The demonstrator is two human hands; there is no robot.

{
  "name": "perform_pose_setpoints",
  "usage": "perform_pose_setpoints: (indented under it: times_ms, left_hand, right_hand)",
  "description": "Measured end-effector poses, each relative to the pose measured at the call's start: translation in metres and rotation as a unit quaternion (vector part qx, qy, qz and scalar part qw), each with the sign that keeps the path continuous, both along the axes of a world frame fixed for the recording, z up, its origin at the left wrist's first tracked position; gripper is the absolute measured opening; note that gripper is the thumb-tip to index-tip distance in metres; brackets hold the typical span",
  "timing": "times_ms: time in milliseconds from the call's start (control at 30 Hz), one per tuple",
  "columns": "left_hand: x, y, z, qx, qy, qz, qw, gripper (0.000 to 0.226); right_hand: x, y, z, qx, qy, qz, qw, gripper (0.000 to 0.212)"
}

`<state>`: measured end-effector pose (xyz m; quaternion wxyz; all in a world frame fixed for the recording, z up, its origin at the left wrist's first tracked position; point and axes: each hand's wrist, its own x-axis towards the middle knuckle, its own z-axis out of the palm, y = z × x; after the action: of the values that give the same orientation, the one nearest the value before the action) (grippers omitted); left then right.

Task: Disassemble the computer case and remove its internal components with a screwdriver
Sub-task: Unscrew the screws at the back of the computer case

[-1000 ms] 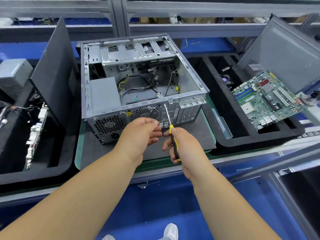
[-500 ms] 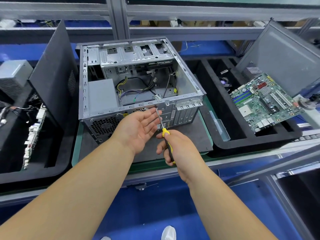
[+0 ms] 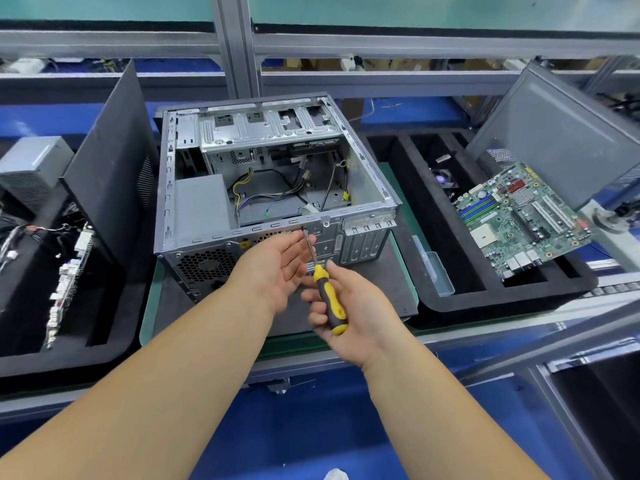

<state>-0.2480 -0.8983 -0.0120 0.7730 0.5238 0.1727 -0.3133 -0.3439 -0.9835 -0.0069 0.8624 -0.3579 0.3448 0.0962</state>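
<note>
I'm looking at an electronics disassembly line: the open computer case point(image 3: 277, 188) is sitting on a worktop point(image 3: 381, 336), with foam trays point(image 3: 502, 299) holding a motherboard point(image 3: 519, 220) beside it, aluminium framing point(image 3: 235, 43) running behind it.

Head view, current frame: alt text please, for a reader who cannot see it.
A right hand grips a yellow-and-black screwdriver, its tip at the rear upper edge of an open grey metal computer case, while the open left hand cups beside the shaft. A green motherboard lies in a black foam tray to the right.
</note>
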Motion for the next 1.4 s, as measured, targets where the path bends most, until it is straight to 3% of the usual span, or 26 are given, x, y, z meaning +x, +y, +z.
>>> perform_pose_setpoints:
  times_ms: [67, 200, 567, 867, 1400]
  left_hand:
    - [0.001, -0.005, 0.002, 0.019, 0.012, 0.013, 1.0, 0.014]
    - [0.002, -0.016, 0.005, 0.063, 0.03, 0.021, 0.997, 0.021]
    - [0.003, -0.027, -0.002, 0.096, -0.028, 0.037, 0.994, 0.019]
    - [0.012, -0.016, -0.014, 0.084, -0.049, 0.001, 0.995, 0.017]
    - [0.013, -0.007, -0.016, 0.019, -0.034, -0.051, 0.998, 0.018]
  right_hand:
    - [0.001, -0.002, 0.005, 0.063, 0.003, 0.005, 0.998, 0.039]
    - [0.003, -0.004, 0.011, 0.065, 0.009, 0.011, 0.998, 0.026]
    - [0.005, -0.012, 0.012, -0.042, 0.044, 0.047, 0.997, 0.011]
    - [0.002, -0.011, 0.016, 0.016, 0.021, 0.063, 0.998, 0.025]
    - [-0.006, 0.001, 0.013, -0.181, 0.031, 0.022, 0.983, 0.018]
